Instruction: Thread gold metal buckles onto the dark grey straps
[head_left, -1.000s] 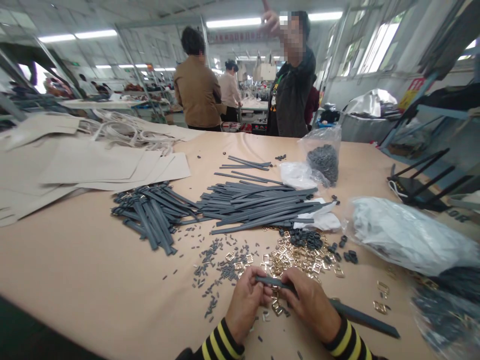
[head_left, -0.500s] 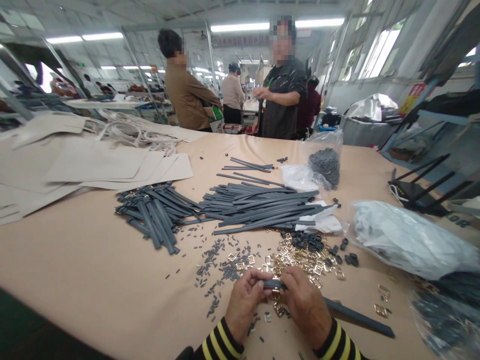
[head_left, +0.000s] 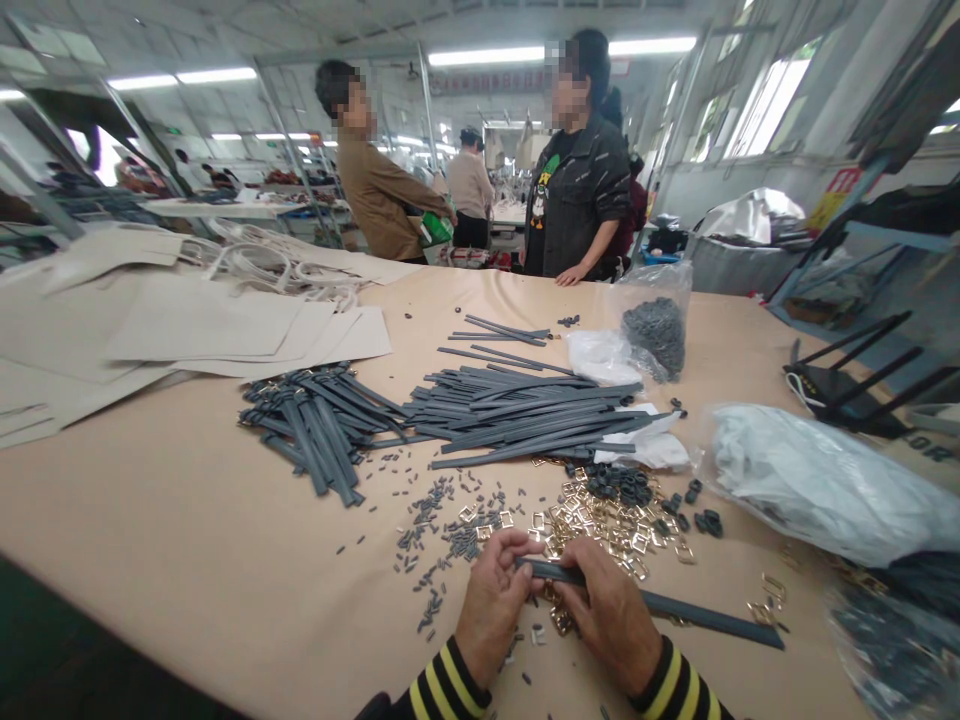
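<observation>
A dark grey strap runs under my right palm and out to the right across the table. My right hand is closed around it, and my left hand pinches its left end between thumb and fingers. Around and beyond my hands lies a heap of gold buckles. Small grey cut pieces are scattered to the left of the buckles. Dark grey loops are piled just behind them. Whether a buckle sits on the held strap is hidden by my fingers.
Loose grey straps lie ahead, with a bundle of buckled straps to their left. Beige panels cover the far left. Plastic bags and a black router stand right. Two people are beyond the table.
My right hand has slid slightly right and opened its grip a little, showing more strap between my hands. Beyond the table, one person has lowered a hand onto the tabletop.
</observation>
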